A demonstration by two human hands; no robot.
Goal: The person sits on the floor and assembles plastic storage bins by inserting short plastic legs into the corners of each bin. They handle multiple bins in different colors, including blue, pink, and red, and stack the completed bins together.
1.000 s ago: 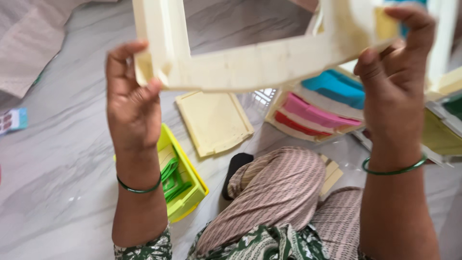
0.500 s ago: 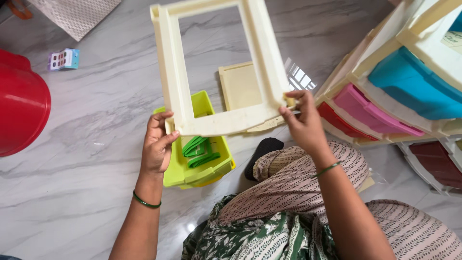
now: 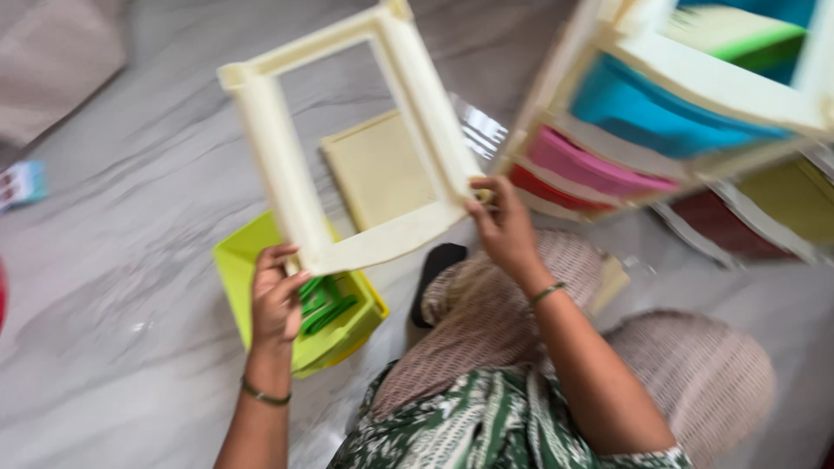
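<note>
Marble floor, cream rectangular plastic frame (image 3: 356,148), open centre, left hand (image 3: 276,300) and right hand (image 3: 504,227) fingers clamped on its lower corners.

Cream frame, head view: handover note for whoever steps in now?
Left hand: grips the cream frame at its near left corner.
Right hand: fingers pinch the near right corner.
The frame is held off the marble floor, above the lime bin with green pieces and a flat cream panel.
Drawer stack stands at right, apart from the frame.
Done: frame lifted. Left: not set anywhere yet.
</note>
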